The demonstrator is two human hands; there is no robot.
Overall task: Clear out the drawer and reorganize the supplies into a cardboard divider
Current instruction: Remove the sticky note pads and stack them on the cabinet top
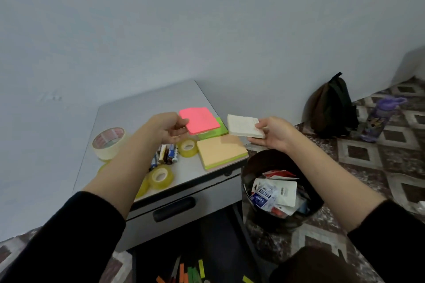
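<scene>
Left grip (166, 128) pinches pink sticky pad (202, 122); right grip (274, 133) pinches white pad (241, 124).

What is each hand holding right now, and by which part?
The left hand grips the pink pad by its left edge. The right hand pinches the white pad at its right end, thumb on top.

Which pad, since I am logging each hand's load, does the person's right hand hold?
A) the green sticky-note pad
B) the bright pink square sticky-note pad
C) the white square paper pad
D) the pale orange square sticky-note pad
C: the right hand pinches the white square paper pad, while the bright pink square sticky-note pad is held by the left hand.
</scene>
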